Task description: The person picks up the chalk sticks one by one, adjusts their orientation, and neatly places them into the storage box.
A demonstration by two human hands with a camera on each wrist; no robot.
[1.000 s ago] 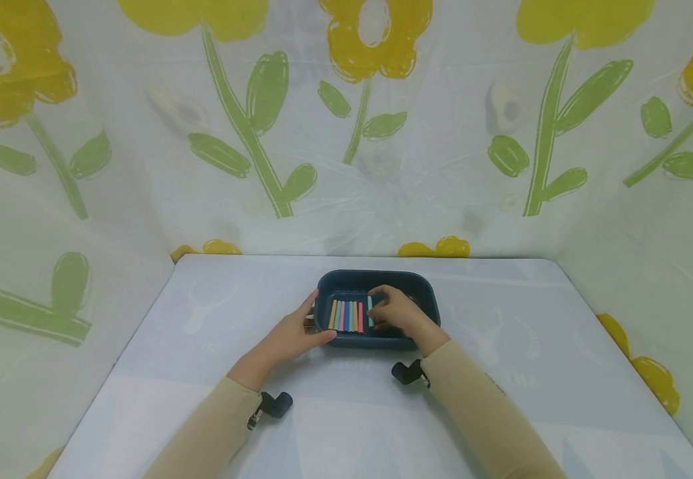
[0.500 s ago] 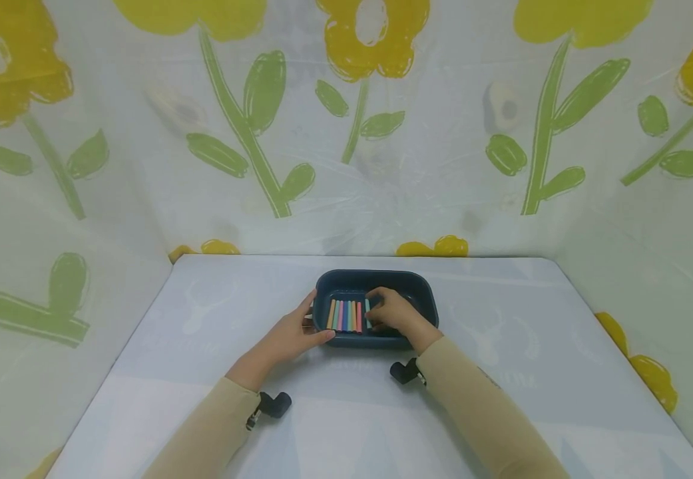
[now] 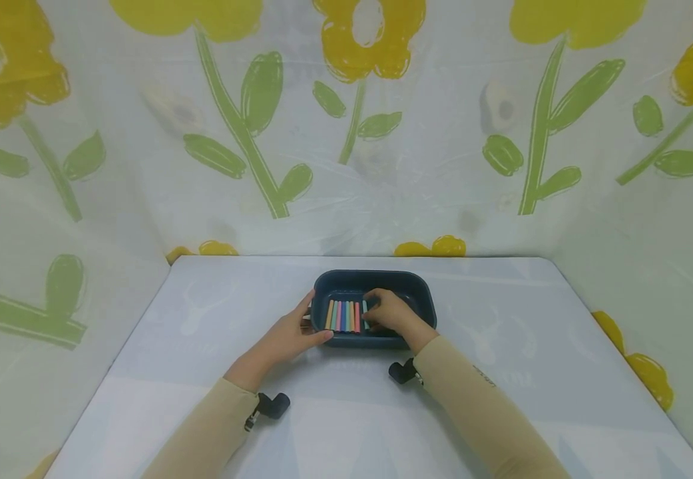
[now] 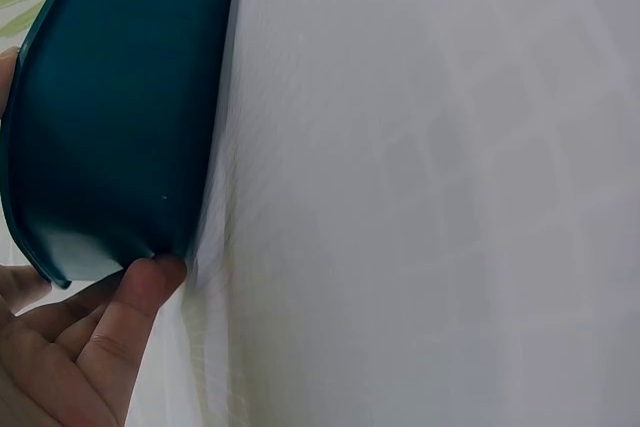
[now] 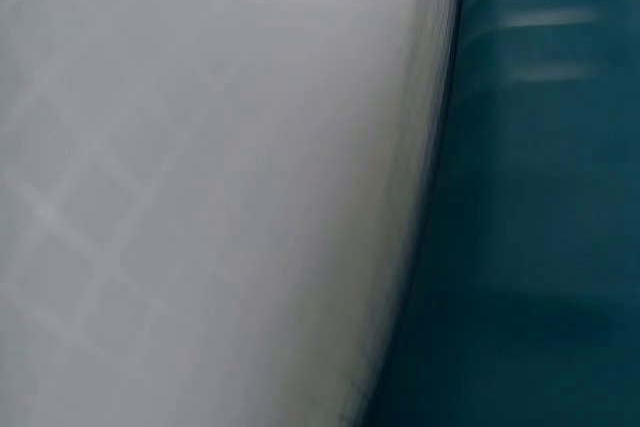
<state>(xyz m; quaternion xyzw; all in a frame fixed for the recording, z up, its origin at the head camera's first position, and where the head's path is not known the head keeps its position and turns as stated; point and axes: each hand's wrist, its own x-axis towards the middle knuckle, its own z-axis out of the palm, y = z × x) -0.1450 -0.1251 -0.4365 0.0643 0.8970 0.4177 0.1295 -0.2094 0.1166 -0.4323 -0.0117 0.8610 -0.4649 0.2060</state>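
Note:
A dark blue-green plastic basin [image 3: 352, 342] stands on the table in the head view. My left hand [image 3: 289, 337] holds its left end, thumb along the near rim and fingers round the side. In the left wrist view, fingers [image 4: 130, 307] of that hand touch the basin's outer wall [image 4: 120, 127]. Inside lie several coloured chalk sticks [image 3: 343, 316], side by side in a row. Just right of the row, my right hand [image 3: 393, 313] reaches into the basin and pinches a pale green chalk stick [image 3: 365, 319] between thumb and fingers. The hand covers the basin's right part.
The white table [image 3: 232, 293] spreads around the basin. A flower-printed cloth [image 3: 430, 166] rises behind the table and at both sides. Black cameras are strapped to the wrists, one [image 3: 274, 406] on the left and one [image 3: 402, 371] on the right. The right wrist view shows only basin and table.
My right hand has shifted slightly left with the pale green chalk stick, narrowing the gap to the row. The left hand keeps its hold on the basin.

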